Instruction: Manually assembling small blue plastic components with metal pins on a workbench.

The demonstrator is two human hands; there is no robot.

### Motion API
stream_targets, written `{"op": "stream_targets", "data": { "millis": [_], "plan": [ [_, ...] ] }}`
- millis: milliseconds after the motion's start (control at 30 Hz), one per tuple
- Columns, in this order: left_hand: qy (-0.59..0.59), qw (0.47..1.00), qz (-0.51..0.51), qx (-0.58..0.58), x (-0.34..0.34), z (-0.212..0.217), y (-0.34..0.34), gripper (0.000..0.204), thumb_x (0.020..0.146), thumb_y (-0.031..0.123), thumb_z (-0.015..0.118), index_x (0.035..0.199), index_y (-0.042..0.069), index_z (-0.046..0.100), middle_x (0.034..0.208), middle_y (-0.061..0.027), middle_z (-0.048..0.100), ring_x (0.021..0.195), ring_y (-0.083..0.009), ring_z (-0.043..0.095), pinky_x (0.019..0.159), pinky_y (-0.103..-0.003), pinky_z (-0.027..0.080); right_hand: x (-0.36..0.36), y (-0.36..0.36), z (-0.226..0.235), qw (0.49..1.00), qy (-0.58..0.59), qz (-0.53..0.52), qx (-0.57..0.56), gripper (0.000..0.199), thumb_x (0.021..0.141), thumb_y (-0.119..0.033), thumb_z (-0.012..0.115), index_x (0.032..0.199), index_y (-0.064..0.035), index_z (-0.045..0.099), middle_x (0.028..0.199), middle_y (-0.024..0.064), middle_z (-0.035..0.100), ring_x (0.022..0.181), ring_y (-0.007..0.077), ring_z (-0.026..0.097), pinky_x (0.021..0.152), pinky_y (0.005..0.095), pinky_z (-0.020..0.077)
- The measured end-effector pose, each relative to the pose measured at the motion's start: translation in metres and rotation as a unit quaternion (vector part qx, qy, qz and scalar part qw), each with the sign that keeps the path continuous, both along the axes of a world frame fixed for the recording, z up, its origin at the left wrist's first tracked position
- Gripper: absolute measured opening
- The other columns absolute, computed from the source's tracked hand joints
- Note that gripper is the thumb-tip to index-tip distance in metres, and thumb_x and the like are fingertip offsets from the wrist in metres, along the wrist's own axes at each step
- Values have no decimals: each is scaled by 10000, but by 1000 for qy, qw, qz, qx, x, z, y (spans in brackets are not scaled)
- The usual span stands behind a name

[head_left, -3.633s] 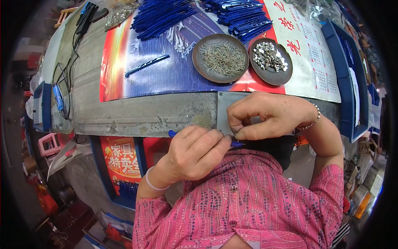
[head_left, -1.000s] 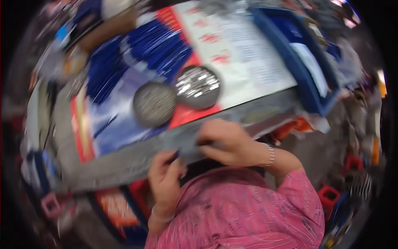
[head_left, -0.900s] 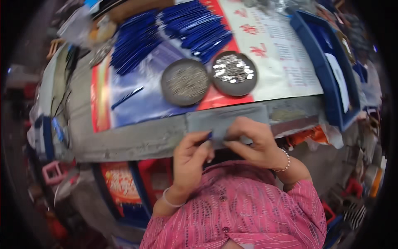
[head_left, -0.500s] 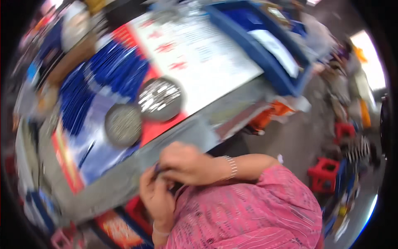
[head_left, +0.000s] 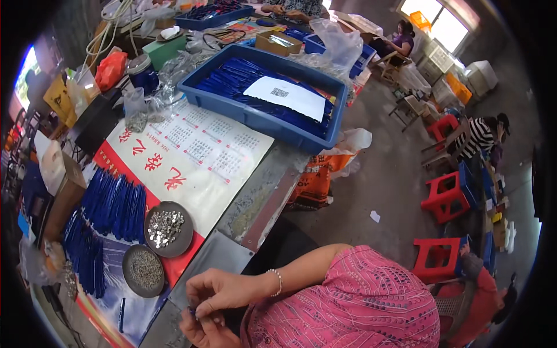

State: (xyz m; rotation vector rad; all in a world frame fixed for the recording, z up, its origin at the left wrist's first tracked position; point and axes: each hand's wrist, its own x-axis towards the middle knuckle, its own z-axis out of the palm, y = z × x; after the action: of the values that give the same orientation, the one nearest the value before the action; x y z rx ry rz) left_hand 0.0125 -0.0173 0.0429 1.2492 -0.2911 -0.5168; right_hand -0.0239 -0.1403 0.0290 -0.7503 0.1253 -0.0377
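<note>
My right hand (head_left: pixel 223 291) and my left hand (head_left: pixel 208 332) meet at the table's near edge, fingertips pinched together. Between them shows the end of a small dark blue piece (head_left: pixel 193 311); most of it is hidden by the fingers. Just beyond my hands stand two round grey dishes: one dish (head_left: pixel 184 241) has shiny silver discs (head_left: pixel 165 228), and a nearer dish (head_left: pixel 129 270) has many tiny metal parts (head_left: pixel 147 271). Left of them lie rows of slim blue pieces (head_left: pixel 113 203). A single slim blue piece (head_left: pixel 122 315) lies apart on the printed sheet.
A blue tray (head_left: pixel 191 95) of slim blue pieces, with a white paper (head_left: pixel 285 97) on top, sits at the table's far side. Cardboard boxes and plastic bags crowd the left. Red stools (head_left: pixel 444 197) stand on the floor to the right. Other people sit farther off.
The view has swung right and sharpened from blur, so the dishes and table appear farther left. My hands stay together at the small blue piece.
</note>
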Motion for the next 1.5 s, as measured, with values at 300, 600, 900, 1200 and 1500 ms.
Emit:
{"op": "stream_targets", "data": {
  "millis": [300, 600, 900, 1200, 1500],
  "plan": [
    [-209, 973, 89, 48, 4, -16, 3, 191, 936, 133, 553, 1021, -38, 562, 851, -56, 569, 666, -99, 469, 557, -221, 356, 2, 19, 2, 841, -149, -312, -417, 157, 856, -122, 619, 859, 15, 542, 810, 131, 536, 742, 303, 571, 626, 348, 454],
    [-178, 981, 74, 24, -3, -25, 9, 131, 923, 48, 523, 1039, 5, 567, 923, -31, 569, 732, -107, 485, 607, -223, 386, 4, 14, -3, 716, -160, -327, -595, 261, 860, -182, 598, 730, -10, 452, 710, 132, 446, 643, 326, 504, 550, 408, 407],
    [-43, 999, 2, 25, -2, -10, 7, 116, 871, -16, 493, 926, 23, 588, 865, -15, 545, 735, -97, 489, 602, -200, 364, 9, 2, -11, 705, -180, -322, -606, 328, 892, -253, 575, 688, -28, 453, 674, 118, 446, 613, 322, 504, 510, 406, 387],
    [-51, 997, 50, 9, 2, -31, 10, 146, 883, -37, 467, 946, 4, 592, 829, -20, 540, 631, -78, 456, 543, -199, 364, 7, 9, -21, 748, -140, -221, -609, 307, 932, -289, 524, 772, -30, 482, 686, 126, 473, 606, 329, 505, 522, 404, 396],
    [7, 995, 15, -97, -8, -34, 21, 210, 890, -41, 515, 1091, 17, 517, 1072, -107, 513, 677, -104, 502, 582, -232, 436, 4, 2, 3, 795, -31, -309, -521, 634, 720, -149, 752, 1224, -45, 382, 896, 62, 459, 806, 159, 458, 627, 306, 406]
  ]
}}
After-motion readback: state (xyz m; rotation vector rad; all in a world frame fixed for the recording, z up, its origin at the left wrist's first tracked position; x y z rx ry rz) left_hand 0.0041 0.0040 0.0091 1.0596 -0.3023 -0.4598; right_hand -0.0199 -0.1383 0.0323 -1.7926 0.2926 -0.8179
